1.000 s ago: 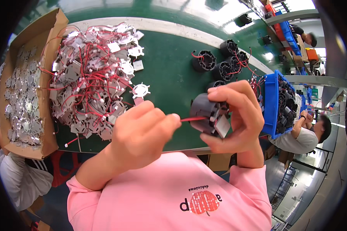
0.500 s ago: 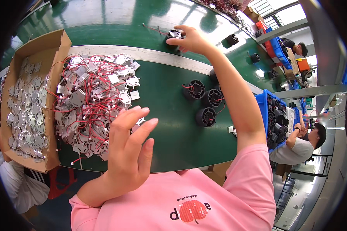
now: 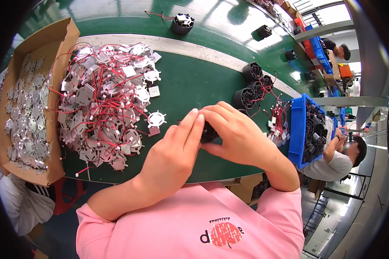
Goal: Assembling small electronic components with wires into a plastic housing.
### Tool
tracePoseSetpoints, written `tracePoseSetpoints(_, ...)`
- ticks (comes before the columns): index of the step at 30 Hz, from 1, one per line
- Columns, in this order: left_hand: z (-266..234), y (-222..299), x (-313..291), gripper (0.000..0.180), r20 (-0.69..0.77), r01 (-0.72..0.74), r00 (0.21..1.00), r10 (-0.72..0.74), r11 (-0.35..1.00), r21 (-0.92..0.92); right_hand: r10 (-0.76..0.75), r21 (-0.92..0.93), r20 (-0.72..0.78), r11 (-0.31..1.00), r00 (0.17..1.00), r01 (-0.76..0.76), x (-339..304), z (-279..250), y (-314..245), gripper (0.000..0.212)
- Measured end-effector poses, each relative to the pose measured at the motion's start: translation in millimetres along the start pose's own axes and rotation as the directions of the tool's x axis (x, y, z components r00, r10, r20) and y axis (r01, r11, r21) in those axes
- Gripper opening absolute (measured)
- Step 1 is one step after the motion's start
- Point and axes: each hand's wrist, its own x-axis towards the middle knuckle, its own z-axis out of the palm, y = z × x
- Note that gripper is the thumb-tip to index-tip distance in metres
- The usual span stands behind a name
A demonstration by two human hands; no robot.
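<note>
Near the front of the green table, my left hand (image 3: 170, 149) and my right hand (image 3: 242, 136) meet at a black cylindrical housing (image 3: 209, 133). My right fingers curl around its far and right sides, while the left fingertips press together at its left edge. Most of the housing is hidden, including whatever is inside it. To the left lies a big heap of small white plates with red wires (image 3: 103, 103); a round white spoked plate (image 3: 156, 119) sits at its edge. Several similar black housings (image 3: 245, 98) stand beyond my right hand, some trailing red wires.
A cardboard box (image 3: 56, 142) of clear, shiny spoked pieces stands at the left. Across the pale strip, a black housing topped with white (image 3: 182, 28) stands on the green surface. At right are red-wired parts (image 3: 279, 123) and a blue crate (image 3: 296, 134) of black housings. Other people sit nearby.
My right hand has let go of the white-topped housing on the far surface and come back toward me. Both hands have closed on another black housing at the front.
</note>
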Motion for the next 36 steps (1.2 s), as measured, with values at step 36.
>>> tracePoseSetpoints(36,-61,-23,-29,0.019,0.127,0.373,0.921,-0.369,0.928,-0.006,-0.064,-0.103,-0.123,0.993,0.990,0.051,44,42,-28,0.041)
